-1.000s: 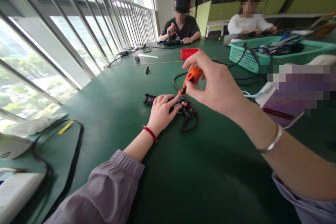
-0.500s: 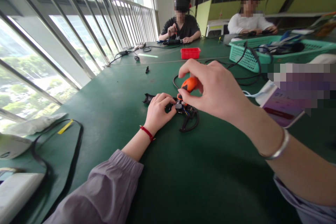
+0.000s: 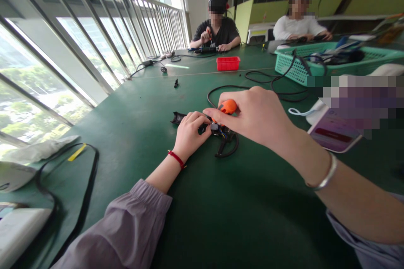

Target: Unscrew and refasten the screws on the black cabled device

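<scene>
In the middle of the green table lies a black electrical device [image 3: 216, 129] with its inside exposed, coloured wires showing and a curved black loop [image 3: 234, 148] at its near side. My left hand [image 3: 191, 133] rests on its left part, thumb and fingers closed around it. A black half-round end [image 3: 178, 117] sticks out beyond those fingers. Above the device, my right hand [image 3: 263, 115] is closed on the orange and black handle of a screwdriver [image 3: 229, 106]. The handle tilts down toward the device; the screwdriver's tip is hidden.
A red bin [image 3: 227, 64] and a small black part [image 3: 176, 83] lie farther back. At right stand a green basket [image 3: 292, 67] with cables and a purple-screened device [image 3: 334, 130]. A black strap [image 3: 91, 176] lies left. Two people sit across, near the railing [image 3: 139, 6] and partitions.
My right hand has come down and its fingers have closed more fully around the screwdriver handle, which now sits lower. My left hand keeps its place on the device.
</scene>
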The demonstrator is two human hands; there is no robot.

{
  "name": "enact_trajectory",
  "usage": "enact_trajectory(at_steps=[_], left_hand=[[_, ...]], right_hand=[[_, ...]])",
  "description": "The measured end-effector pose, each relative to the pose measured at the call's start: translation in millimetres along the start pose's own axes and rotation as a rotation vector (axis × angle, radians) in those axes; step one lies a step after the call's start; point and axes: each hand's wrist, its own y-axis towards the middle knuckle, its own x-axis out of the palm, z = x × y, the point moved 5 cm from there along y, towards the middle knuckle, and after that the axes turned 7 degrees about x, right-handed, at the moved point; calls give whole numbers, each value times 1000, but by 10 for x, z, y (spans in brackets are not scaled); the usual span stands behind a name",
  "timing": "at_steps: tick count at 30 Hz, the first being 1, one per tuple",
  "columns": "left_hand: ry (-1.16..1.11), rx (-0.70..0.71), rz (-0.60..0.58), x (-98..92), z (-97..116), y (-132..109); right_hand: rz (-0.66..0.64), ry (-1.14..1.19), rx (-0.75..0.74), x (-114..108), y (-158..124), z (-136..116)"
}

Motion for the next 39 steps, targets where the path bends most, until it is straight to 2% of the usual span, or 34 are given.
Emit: enact_trajectory(at_steps=[8, 11, 17, 20, 23, 26, 29, 34, 39], left_hand=[[-20, -21, -10, -12, 15, 14], [-16, -17, -8, -3, 8, 10], [-19, -39, -37, 17, -8, 7], [-17, -49, -33, 13, -7, 13], [-22, -37, -20, 6, 0, 13], [-25, -31, -25, 16, -5, 5], [-29, -39, -18, 27, -20, -5], [-38, -39, -34, 37, -20, -3], [-45, -48, -31, 33, -28, 1]], right_hand=[[103, 40, 71, 26, -20, -26], [88, 54, 94, 41, -24, -17], [142, 68, -4, 5, -22, -72], [140, 31, 37, 52, -26, -44], [122, 107, 82, 80, -31, -14], [153, 179, 56, 44, -27, -21], [176, 155, 22, 30, -20, -24], [158, 115, 80, 93, -18, 33], [178, 172, 29, 44, -25, -4]])
